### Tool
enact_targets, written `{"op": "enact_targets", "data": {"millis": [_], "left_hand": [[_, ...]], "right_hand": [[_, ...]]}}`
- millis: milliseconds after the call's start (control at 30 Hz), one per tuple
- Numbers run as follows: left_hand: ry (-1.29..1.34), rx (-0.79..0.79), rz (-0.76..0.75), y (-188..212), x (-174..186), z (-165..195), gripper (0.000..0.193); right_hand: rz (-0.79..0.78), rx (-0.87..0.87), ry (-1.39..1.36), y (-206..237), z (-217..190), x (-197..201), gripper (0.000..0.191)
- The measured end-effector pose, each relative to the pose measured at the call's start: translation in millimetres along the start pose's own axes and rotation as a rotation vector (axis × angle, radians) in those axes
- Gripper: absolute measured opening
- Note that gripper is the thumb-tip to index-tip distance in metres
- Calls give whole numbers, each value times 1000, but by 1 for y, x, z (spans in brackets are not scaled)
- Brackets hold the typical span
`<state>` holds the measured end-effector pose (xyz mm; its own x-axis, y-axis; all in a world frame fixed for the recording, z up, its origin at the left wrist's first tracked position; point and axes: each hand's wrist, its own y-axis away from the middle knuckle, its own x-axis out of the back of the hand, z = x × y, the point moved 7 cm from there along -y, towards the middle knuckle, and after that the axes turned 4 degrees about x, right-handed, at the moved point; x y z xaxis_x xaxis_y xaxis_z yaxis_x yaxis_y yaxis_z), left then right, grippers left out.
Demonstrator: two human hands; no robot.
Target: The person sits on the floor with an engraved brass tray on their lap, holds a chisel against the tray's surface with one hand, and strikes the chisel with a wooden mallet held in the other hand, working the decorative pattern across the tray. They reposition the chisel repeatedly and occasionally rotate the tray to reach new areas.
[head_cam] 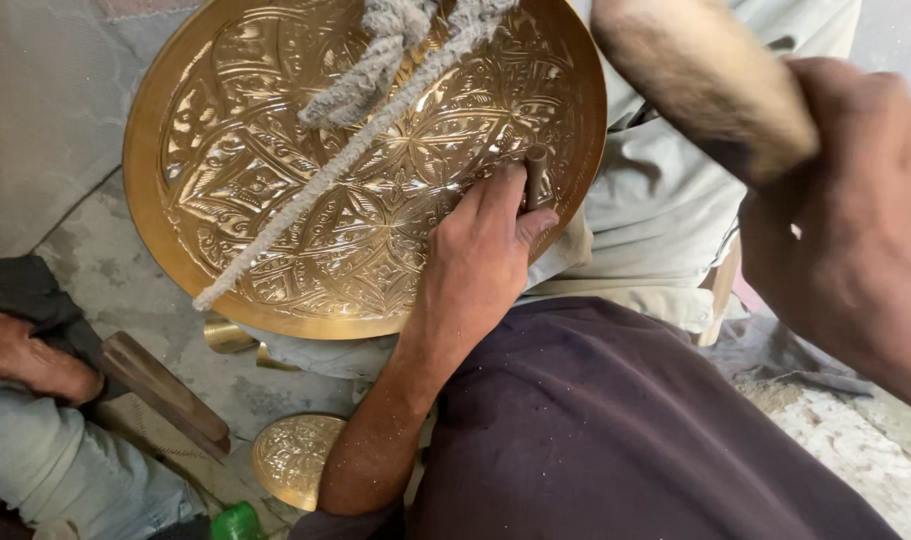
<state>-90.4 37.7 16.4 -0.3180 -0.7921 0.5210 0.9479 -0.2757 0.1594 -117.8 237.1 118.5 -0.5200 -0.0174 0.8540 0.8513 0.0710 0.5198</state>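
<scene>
Left hand: fingers of the left hand are closed round a short dark punch, whose tip is set against the engraved face of the brass tray.
Right hand: the right hand is clenched on a wooden mallet handle, raised well to the right of the punch and blurred.
Brass tray: a large round tray is propped under the left hand, its rim resting on pale cloth over the lap.
Cord: a grey twisted cord is draped across the tray, left of the punch.
Further out: a smaller engraved brass disc is seen below the left forearm, beside a wooden block.
</scene>
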Motion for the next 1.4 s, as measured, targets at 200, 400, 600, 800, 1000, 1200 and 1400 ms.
{"op": "enact_targets", "data": {"millis": [200, 400, 600, 800, 1000, 1200, 1400], "left_hand": [[6, 9, 1, 2, 2, 0, 38], [16, -15, 8, -1, 6, 4, 38], [21, 44, -33, 3, 7, 5, 38], [12, 27, -64, -1, 3, 4, 40], [-8, 7, -39, 3, 4, 4, 40], [-29, 3, -51, 0, 7, 6, 38], [6, 21, -57, 1, 7, 5, 37]], "right_hand": [[266, 108, -9, 6, -12, 14, 35], [383, 273, 41, 18, -13, 13, 35], [379, 298, -20, 23, -12, 11, 36], [275, 290, 130, 17, -13, 5, 40], [211, 165, 236, 14, -7, 0, 37], [266, 237, 110, 18, -10, 3, 35], [229, 260, 109, 21, -5, -2, 41]]}}
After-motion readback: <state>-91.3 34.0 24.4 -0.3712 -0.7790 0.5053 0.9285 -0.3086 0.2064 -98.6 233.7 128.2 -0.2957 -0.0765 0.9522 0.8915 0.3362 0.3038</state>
